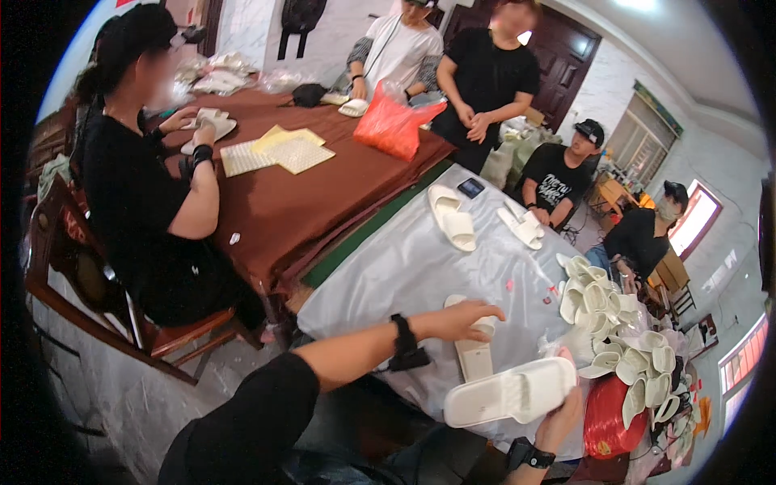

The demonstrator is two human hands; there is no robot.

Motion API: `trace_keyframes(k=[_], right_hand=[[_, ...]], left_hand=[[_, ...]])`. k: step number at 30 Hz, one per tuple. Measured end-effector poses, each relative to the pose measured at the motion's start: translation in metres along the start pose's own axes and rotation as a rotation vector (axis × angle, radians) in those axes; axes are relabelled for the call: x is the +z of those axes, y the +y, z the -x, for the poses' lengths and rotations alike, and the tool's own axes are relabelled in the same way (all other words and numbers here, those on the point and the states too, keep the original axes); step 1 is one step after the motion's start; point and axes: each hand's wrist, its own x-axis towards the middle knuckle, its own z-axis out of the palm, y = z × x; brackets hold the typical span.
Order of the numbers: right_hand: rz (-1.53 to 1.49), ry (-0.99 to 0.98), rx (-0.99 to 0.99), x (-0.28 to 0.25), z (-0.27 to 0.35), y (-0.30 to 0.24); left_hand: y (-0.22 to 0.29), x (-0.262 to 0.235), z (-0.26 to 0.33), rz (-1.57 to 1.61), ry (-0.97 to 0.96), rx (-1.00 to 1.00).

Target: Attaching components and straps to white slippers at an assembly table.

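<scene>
A cream slide slipper (477, 402) lies tilted in my right hand (563, 414), which grips it at its toe end near the table's front edge. My left hand (466, 318) is open, its fingers stretched out over a second cream slipper (474, 361) on the table. That slipper's strap is partly covered by the hand, and I cannot tell whether they touch. Past my hands, a pair of cream slippers, one larger (451, 217) and one smaller-looking (524, 228), rests on the grey plastic sheet (388, 279).
Cream slippers are heaped at the right (598, 303), beside a roll of red plastic twine (612, 420). A dark phone-like device (470, 188) lies at the far edge. A brown-covered table (307, 210) adjoins, holding a red bag (392, 125). Several people sit or stand around.
</scene>
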Motion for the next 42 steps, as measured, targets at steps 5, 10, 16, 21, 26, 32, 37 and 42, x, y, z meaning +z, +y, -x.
trace_keyframes(k=[5, 10, 16, 21, 26, 32, 37, 42], right_hand=[[0.172, -0.186, -0.073, 0.053, -0.022, 0.008], [0.238, -0.414, -0.095, 0.125, -0.028, 0.013], [0.189, -0.532, -0.024, 0.149, -0.021, 0.018], [0.735, -0.441, -0.465, 0.094, -0.026, 0.066], [0.832, -0.477, -0.105, 0.073, 0.0, 0.078], [0.678, -0.555, -0.224, 0.102, 0.016, 0.078], [0.742, -0.483, -0.244, 0.098, 0.022, 0.074], [0.563, -0.519, -0.027, 0.096, 0.033, 0.066]], left_hand=[[0.04, 0.001, 0.05, 0.64, -0.216, -0.206], [0.074, -0.001, 0.086, 0.481, 0.148, -0.197], [0.051, -0.007, 0.116, 0.468, 0.683, -0.489], [0.019, -0.006, 0.117, 0.221, 0.775, -0.531], [0.012, 0.004, 0.097, 0.096, 0.658, -0.666], [-0.024, 0.015, 0.093, -0.453, 0.577, -0.597], [-0.024, 0.011, 0.092, -0.551, 0.532, -0.547], [-0.025, 0.009, 0.094, -0.391, 0.493, -0.534]])
